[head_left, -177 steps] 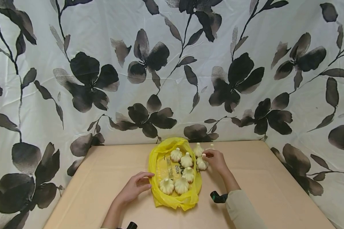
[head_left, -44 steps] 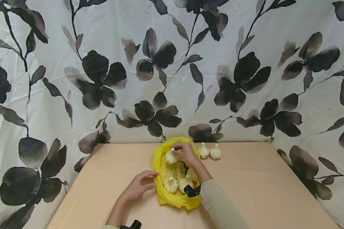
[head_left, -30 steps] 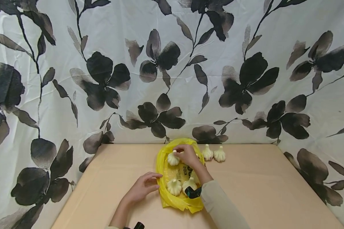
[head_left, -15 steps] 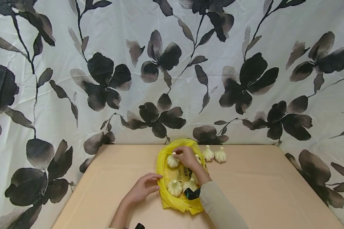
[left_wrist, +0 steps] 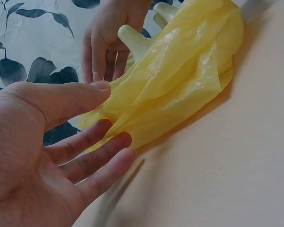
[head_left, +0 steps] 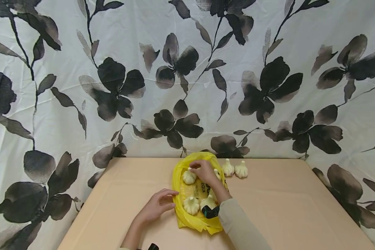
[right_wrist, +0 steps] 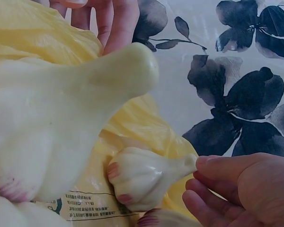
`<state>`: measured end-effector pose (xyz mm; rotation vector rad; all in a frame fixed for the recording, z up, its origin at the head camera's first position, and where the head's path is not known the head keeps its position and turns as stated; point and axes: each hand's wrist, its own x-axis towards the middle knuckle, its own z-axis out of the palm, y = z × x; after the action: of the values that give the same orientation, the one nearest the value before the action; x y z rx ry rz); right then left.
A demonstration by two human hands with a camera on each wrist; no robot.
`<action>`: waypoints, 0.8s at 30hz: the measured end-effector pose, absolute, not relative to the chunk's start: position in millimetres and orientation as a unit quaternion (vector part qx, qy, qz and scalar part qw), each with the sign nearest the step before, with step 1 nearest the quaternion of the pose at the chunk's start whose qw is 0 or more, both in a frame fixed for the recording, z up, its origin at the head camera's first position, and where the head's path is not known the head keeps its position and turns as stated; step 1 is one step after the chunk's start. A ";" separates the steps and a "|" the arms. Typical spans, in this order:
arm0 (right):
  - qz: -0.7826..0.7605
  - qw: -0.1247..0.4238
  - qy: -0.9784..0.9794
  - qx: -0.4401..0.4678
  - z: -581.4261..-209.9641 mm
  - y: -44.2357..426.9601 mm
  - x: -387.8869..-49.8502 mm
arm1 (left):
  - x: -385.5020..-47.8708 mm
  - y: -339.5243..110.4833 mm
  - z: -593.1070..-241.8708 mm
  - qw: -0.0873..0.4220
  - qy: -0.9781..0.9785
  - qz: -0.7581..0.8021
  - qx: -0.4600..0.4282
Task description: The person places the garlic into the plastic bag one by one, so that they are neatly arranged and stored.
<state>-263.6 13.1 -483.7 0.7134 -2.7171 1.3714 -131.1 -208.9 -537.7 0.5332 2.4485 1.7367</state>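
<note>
My right hand (head_left: 203, 171) reaches into the far end of a yellow plastic bag (head_left: 181, 219) that lies spread with its mouth up. Thumb and fingertips pinch the stem of a garlic bulb (right_wrist: 139, 177), which rests upright against the bag's inner wall. Other garlic bulbs sit in the bag: one garlic bulb (head_left: 191, 205) at the near left, another garlic bulb (head_left: 207, 200) beside it, partly hidden by the wrist camera and sleeve. My left hand (head_left: 154, 205) touches the bag's left side from outside, its thumb and fingers (left_wrist: 106, 163) extended and apart.
Two garlic bulbs (head_left: 234, 169) stand on the beige table (head_left: 278, 205) to the right of the bag, near the back edge. A floral curtain (head_left: 181, 80) hangs behind the table.
Since the oldest frame, my right hand has moved left from a bulb outside the bag to one inside; fewer bulbs stand outside. Over the last second both hands barely move.
</note>
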 end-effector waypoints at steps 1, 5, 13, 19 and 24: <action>0.440 0.008 -0.869 0.224 -482.7 13.4 -261.5 | -130.2 -209.9 -537.2 0.049 0.803 0.567 0.177; 0.449 0.011 -0.869 0.210 -479.8 14.8 -253.5 | -126.3 -214.6 -534.7 0.059 0.802 0.566 0.184; 0.455 0.008 -0.867 0.205 -476.4 21.0 -243.9 | -121.9 -220.7 -531.6 0.068 0.803 0.562 0.187; 0.459 0.008 -0.862 0.216 -472.5 28.0 -240.8 | -122.7 -221.3 -532.4 0.066 0.799 0.566 0.192; 0.453 0.010 -0.863 0.221 -468.6 34.4 -237.9 | -123.2 -222.3 -533.3 0.061 0.800 0.564 0.194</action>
<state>-237.9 34.4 -468.6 0.6894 -2.6947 1.4152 -123.2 -222.3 -533.3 0.5881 2.4202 1.7067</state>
